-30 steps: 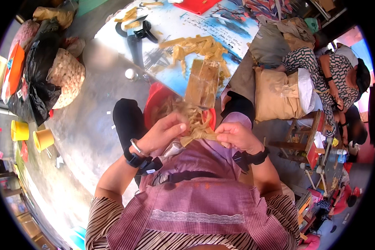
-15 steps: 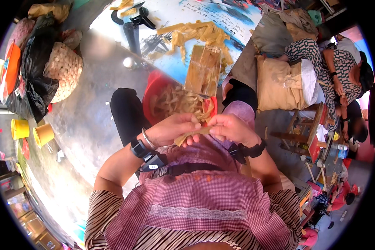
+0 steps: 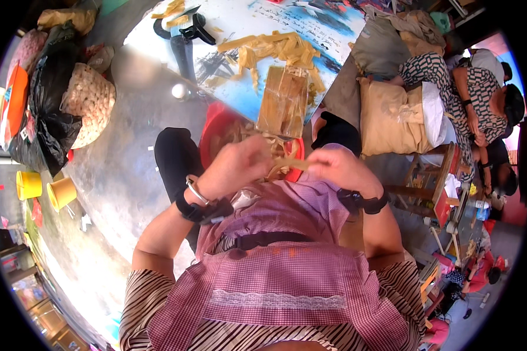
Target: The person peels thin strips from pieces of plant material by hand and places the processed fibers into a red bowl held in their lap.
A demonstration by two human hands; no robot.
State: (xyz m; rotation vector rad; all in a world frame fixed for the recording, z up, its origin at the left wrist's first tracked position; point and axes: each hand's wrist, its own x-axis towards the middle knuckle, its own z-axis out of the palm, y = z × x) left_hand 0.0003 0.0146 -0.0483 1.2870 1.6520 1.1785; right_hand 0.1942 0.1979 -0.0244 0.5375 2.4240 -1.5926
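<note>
My right hand (image 3: 344,169) is closed on one end of a limp tan strip (image 3: 291,163), which points left toward my other hand. Motion smears the fingers of my left hand (image 3: 243,167), raised over the basin's near side, so what they hold cannot be made out. Between my knees stands a red basin (image 3: 209,126) filled with pale, torn-looking strips (image 3: 228,136). A wooden board (image 3: 283,102) with clear wrapping on it juts from the table (image 3: 243,96) over the basin. Behind the board lies a heap of similar tan strips (image 3: 281,50).
On the table's left stand a dark-handled tool (image 3: 184,55) and a black clamp-like piece (image 3: 198,28). At right are a stuffed tan sack (image 3: 389,120), a wooden stool (image 3: 430,175) and seated people. Black plastic bags (image 3: 50,99) and yellow buckets (image 3: 61,190) sit left.
My left hand has moved up and left, away from the right one. The right hand has shifted slightly right, and the strip now stretches across the gap between them.
</note>
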